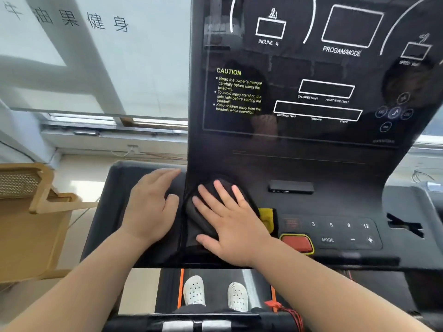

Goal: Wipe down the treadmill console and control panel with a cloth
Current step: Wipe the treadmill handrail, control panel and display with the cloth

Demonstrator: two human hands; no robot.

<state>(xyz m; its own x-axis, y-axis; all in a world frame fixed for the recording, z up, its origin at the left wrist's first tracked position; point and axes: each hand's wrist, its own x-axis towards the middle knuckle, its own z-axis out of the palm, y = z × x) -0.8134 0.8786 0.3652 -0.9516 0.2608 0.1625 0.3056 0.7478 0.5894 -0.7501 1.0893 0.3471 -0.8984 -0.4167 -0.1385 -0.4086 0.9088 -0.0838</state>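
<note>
Frosted window glass with printed characters fills the left background, and a tan chair [28,202] sits by the wall — so this looks like a small gym corner. Up front is the treadmill console [299,92], glossy black, with the caution text and blank readout boxes, and the control panel [340,232] below it with the MODE, minus and plus keys and the red stop button [297,243].

Right hand [230,226] is flat, fingers spread apart, pressing a dark cloth [203,214] onto the lower left part of the console face, just left of the yellow safety clip [267,219]. Palm-down like that makes sense: it spreads pressure over the wad so it drags evenly instead of bunching.

Left hand [148,207] lies open too, fingers loosely together, resting on the side tray [115,188] right beside the console edge — my guess is it's just bracing the body, holding nothing.

Cloth is well short of the buttons and the upper display, so I'd say most of the wiping is still to do. White clogs [194,291] stand on the belt below.
</note>
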